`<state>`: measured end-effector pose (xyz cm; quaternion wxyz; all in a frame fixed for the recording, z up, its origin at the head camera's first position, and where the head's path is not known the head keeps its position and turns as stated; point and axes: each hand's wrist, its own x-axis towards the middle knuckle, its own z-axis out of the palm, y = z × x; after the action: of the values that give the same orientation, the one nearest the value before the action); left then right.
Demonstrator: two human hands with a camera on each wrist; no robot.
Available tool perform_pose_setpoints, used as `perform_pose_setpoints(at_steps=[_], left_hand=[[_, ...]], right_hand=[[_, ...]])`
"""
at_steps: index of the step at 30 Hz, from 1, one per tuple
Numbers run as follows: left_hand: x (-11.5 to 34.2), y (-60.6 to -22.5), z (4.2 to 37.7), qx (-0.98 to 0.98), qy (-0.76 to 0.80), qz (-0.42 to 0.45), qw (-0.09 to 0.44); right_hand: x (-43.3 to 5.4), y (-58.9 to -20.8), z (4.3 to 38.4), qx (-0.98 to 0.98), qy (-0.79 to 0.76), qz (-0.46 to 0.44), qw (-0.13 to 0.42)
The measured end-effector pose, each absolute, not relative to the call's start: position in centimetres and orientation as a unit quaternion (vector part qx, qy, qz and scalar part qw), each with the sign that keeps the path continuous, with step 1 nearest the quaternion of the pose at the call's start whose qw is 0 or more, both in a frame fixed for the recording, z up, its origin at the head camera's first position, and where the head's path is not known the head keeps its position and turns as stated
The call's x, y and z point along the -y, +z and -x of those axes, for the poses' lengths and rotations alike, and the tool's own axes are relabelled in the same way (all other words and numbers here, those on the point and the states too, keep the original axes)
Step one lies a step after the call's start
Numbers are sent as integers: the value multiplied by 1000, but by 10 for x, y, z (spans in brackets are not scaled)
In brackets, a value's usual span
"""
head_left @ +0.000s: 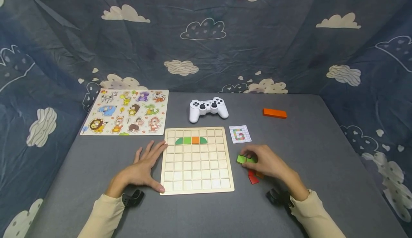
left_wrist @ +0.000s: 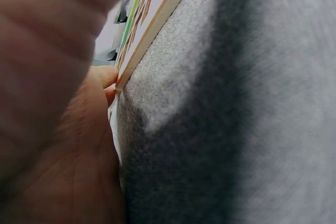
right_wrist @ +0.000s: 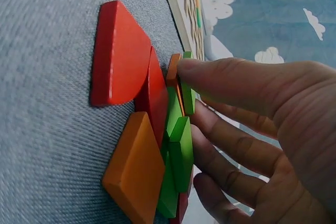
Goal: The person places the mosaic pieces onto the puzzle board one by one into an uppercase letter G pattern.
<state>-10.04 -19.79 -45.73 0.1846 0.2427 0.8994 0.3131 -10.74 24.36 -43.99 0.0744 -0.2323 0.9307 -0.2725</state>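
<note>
A pale wooden grid board (head_left: pixel 197 166) lies mid-table, with a row of green and orange tiles (head_left: pixel 191 140) near its top. My left hand (head_left: pixel 141 170) spreads along the board's left side, thumb at the lower corner and fingertips at the upper edge. In the left wrist view, the palm hides much of the board. Right of the board, my right hand (head_left: pixel 265 161) reaches over a small pile and pinches a green tile (right_wrist: pixel 187 85). Under and beside it are an orange tile (right_wrist: pixel 137 169), other green tiles (right_wrist: pixel 181 153) and red pieces (right_wrist: pixel 121 56).
A small pattern card (head_left: pixel 240 134) lies beyond the right hand. Behind the board are a white game controller (head_left: pixel 208 108) and an animal puzzle board (head_left: pixel 125 113). An orange block (head_left: pixel 274 113) lies at the back right. A cloud-print cloth (head_left: pixel 206 52) hangs behind the table.
</note>
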Motion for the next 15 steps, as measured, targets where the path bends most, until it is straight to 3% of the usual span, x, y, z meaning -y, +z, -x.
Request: perform_pose_setpoints(at_steps=[15], left_hand=[[198, -457, 101, -901, 309, -244, 182]], right_hand=[[-241, -431, 110, -934, -262, 238, 56]])
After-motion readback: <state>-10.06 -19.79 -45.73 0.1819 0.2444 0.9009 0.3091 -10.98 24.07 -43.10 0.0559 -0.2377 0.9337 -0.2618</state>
